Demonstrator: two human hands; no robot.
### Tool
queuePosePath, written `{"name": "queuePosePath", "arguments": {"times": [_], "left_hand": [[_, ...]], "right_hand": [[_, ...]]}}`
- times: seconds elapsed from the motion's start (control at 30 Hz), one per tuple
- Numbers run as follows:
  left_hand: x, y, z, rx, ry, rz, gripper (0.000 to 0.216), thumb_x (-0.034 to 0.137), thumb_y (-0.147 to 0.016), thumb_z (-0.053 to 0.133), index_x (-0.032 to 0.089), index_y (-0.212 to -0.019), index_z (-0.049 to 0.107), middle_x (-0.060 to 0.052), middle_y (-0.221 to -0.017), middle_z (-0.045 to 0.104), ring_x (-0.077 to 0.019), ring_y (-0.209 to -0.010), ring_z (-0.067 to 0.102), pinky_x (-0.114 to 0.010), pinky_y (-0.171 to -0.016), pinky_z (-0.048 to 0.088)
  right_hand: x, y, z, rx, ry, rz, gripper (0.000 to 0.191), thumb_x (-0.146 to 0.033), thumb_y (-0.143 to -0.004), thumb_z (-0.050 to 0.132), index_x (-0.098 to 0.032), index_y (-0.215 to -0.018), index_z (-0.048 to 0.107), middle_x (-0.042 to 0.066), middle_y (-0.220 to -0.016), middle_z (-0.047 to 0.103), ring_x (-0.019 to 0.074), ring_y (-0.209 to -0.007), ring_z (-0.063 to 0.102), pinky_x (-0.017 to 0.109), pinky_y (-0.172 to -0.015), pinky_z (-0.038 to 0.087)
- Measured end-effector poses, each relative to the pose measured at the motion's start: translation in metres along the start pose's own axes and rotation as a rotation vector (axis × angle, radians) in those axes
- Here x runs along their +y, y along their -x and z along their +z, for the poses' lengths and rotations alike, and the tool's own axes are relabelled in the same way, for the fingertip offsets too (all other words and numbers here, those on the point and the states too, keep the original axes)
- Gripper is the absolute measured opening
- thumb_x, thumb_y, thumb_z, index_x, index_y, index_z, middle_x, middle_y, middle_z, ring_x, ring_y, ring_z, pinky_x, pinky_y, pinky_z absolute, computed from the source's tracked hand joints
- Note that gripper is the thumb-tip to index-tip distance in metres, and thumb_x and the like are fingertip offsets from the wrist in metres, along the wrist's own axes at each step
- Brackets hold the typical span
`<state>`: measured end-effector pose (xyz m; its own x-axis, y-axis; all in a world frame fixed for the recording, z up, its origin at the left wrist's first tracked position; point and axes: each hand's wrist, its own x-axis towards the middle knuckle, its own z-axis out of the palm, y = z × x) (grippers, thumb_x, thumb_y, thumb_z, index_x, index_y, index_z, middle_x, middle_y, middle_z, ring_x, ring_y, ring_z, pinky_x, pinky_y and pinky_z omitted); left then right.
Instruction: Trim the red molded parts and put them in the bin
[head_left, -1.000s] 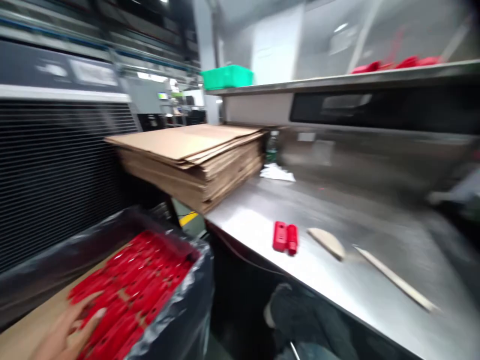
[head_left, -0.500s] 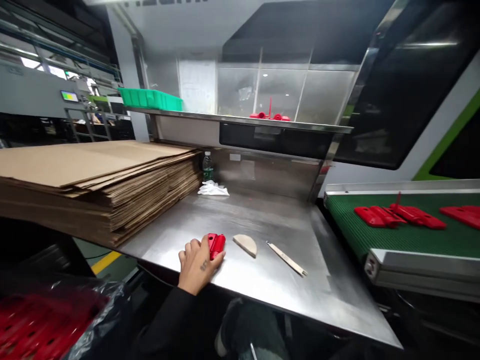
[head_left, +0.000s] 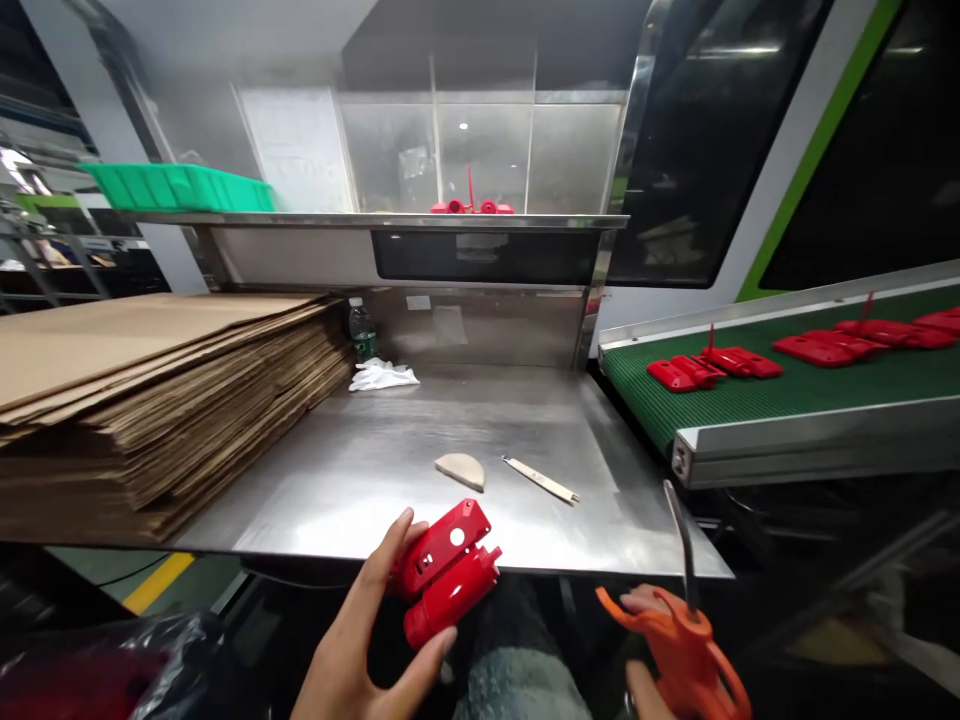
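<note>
My left hand [head_left: 358, 645] holds a red moulded plastic part [head_left: 445, 572] just off the front edge of the steel table [head_left: 375, 470]. My right hand [head_left: 649, 660] sits low at the bottom right, mostly hidden behind an orange-handled cutter [head_left: 679, 640] that it grips, the metal blade pointing up. On the table behind the part lie a beige half-round piece [head_left: 461, 469] and a thin wooden stick [head_left: 540, 479].
A tall stack of flat cardboard sheets [head_left: 142, 390] fills the table's left side. A water bottle [head_left: 362, 330] and white gloves [head_left: 381, 375] lie at the back. A green conveyor belt [head_left: 750, 395] on the right carries several red parts [head_left: 709, 366]. A green crate [head_left: 176, 187] sits on the shelf.
My left hand went from the bag of red parts to the table, took the red part and lifted it toward me. My right hand with the orange cutter has come into view.
</note>
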<state>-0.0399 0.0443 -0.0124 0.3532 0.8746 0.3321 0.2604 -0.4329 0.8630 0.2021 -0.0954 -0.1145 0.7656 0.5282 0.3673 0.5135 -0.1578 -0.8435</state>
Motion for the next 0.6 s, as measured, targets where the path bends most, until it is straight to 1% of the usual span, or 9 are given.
{"name": "queuePosePath", "arguments": {"times": [0.03,0.07,0.1,0.13,0.23,0.33,0.47,0.53,0.6], "left_hand": [[0.001,0.003,0.003,-0.006,0.021,0.004,0.081,0.043,-0.077,0.075,0.051,-0.147,0.034,0.0,-0.143,0.056,-0.037,-0.125,0.057,-0.058,-0.113,0.039],[0.002,0.005,0.006,-0.021,0.05,0.001,0.081,0.042,-0.077,0.076,0.05,-0.146,0.035,-0.001,-0.143,0.056,-0.0367,-0.125,0.057,-0.057,-0.114,0.038],[0.004,0.007,0.009,-0.035,0.08,-0.004,0.08,0.041,-0.077,0.076,0.049,-0.146,0.036,-0.001,-0.143,0.057,-0.0363,-0.125,0.057,-0.057,-0.114,0.038],[0.005,0.009,0.012,-0.049,0.106,-0.011,0.08,0.04,-0.077,0.077,0.048,-0.146,0.037,-0.001,-0.142,0.057,-0.0358,-0.125,0.057,-0.056,-0.114,0.039],[0.004,0.012,0.018,-0.092,0.137,-0.033,0.081,0.04,-0.077,0.077,0.048,-0.146,0.036,-0.001,-0.143,0.057,-0.0342,-0.126,0.057,-0.055,-0.114,0.039],[-0.002,0.012,0.021,-0.138,0.102,-0.014,0.081,0.043,-0.079,0.074,0.047,-0.148,0.032,-0.001,-0.145,0.055,-0.0334,-0.127,0.056,-0.054,-0.114,0.039],[-0.006,0.011,0.024,-0.204,0.069,0.004,0.075,0.042,-0.088,0.065,0.044,-0.151,0.025,-0.003,-0.149,0.051,-0.0315,-0.133,0.052,-0.056,-0.115,0.036],[-0.003,0.012,0.024,-0.211,0.085,0.007,0.075,0.04,-0.088,0.066,0.045,-0.15,0.024,-0.002,-0.149,0.051,-0.0305,-0.133,0.051,-0.056,-0.115,0.035],[0.002,0.014,0.023,-0.223,0.096,0.019,0.077,0.037,-0.087,0.067,0.048,-0.149,0.023,-0.001,-0.148,0.051,-0.0294,-0.133,0.052,-0.055,-0.116,0.035]], "right_hand": [[0.011,-0.002,0.0,0.105,0.05,0.081,0.036,-0.028,-0.081,0.052,-0.023,-0.116,0.06,0.006,-0.127,0.059,0.024,-0.111,0.059,0.032,-0.09,0.047],[0.023,-0.003,-0.001,0.195,0.093,0.157,0.037,-0.03,-0.082,0.052,-0.023,-0.118,0.058,0.007,-0.13,0.057,0.0253,-0.113,0.058,0.032,-0.087,0.047],[0.036,-0.003,-0.001,0.256,0.124,0.215,0.037,-0.033,-0.084,0.051,-0.022,-0.119,0.058,0.007,-0.127,0.059,0.0258,-0.111,0.058,0.033,-0.084,0.048],[0.048,-0.005,0.001,0.286,0.141,0.246,0.036,-0.034,-0.086,0.052,-0.021,-0.118,0.058,0.009,-0.122,0.062,0.0259,-0.108,0.059,0.033,-0.081,0.048],[0.082,-0.011,0.011,0.319,0.159,0.283,0.031,-0.036,-0.087,0.058,-0.017,-0.112,0.059,0.009,-0.101,0.067,0.0217,-0.09,0.063,0.033,-0.075,0.051],[0.105,-0.019,0.031,0.358,0.149,0.326,0.028,-0.04,-0.088,0.062,-0.017,-0.104,0.06,0.004,-0.094,0.065,0.0162,-0.08,0.061,0.034,-0.073,0.053],[0.121,-0.025,0.053,0.39,0.088,0.341,0.033,-0.045,-0.09,0.06,-0.016,-0.107,0.059,0.002,-0.094,0.063,0.014,-0.078,0.061,0.034,-0.072,0.053],[0.125,-0.023,0.056,0.388,0.049,0.34,0.034,-0.046,-0.09,0.06,-0.016,-0.107,0.059,0.003,-0.096,0.062,0.0145,-0.08,0.06,0.035,-0.074,0.053],[0.124,-0.015,0.053,0.356,-0.001,0.329,0.033,-0.047,-0.089,0.061,-0.016,-0.101,0.059,0.002,-0.093,0.062,0.0141,-0.078,0.059,0.034,-0.074,0.052]]}}
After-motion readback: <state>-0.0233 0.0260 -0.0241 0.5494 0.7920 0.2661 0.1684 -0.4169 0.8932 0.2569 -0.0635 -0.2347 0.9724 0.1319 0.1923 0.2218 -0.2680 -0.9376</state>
